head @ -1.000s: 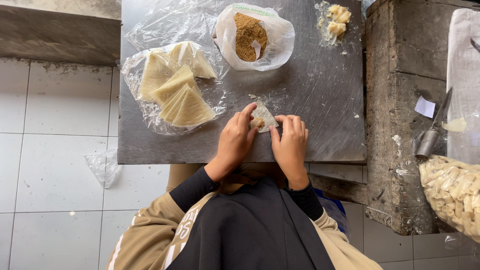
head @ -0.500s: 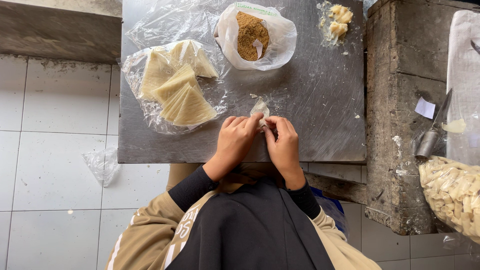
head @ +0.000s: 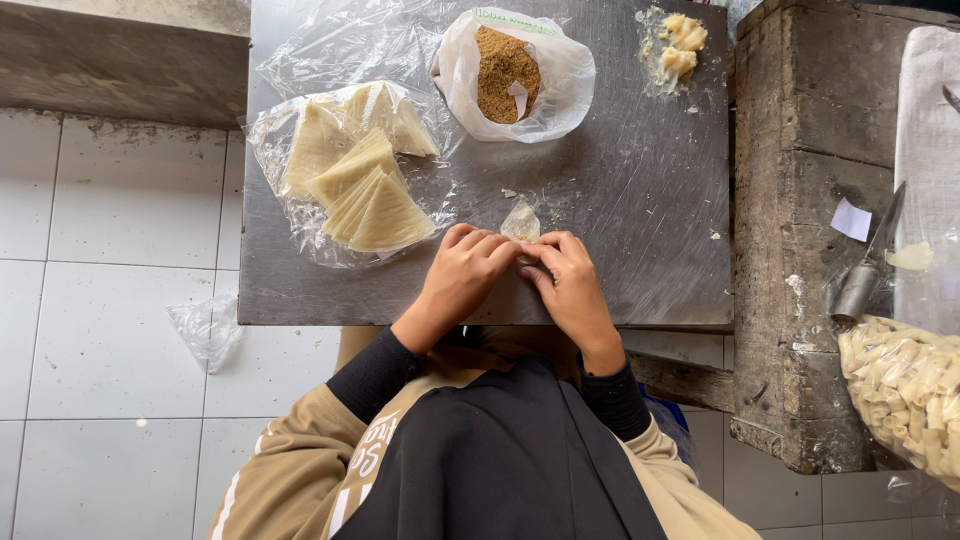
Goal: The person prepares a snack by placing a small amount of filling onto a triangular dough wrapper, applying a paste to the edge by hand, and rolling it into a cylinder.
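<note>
My left hand (head: pixel 463 273) and my right hand (head: pixel 568 283) meet over a small pale pastry wrapper (head: pixel 521 220) on the metal tabletop (head: pixel 640 200). Fingertips of both hands pinch its near edge; most of the wrapper is hidden under them. Its pointed far end sticks out beyond my fingers. A stack of triangular pastry sheets (head: pixel 357 170) lies on clear plastic to the left. A white bag of brown crumbly filling (head: pixel 505 70) with a small spoon in it sits straight ahead.
A lump of pale paste (head: pixel 680 45) lies at the table's far right corner. To the right stands a worn wooden block (head: pixel 800 200), a knife (head: pixel 868 265) and a bag of folded pieces (head: pixel 905 390). A crumpled plastic bag (head: pixel 205 328) lies on the tiled floor.
Both hands have drawn closer together over the wrapper, covering the filling that showed a second ago. The wrapper now looks folded, with only its tip visible.
</note>
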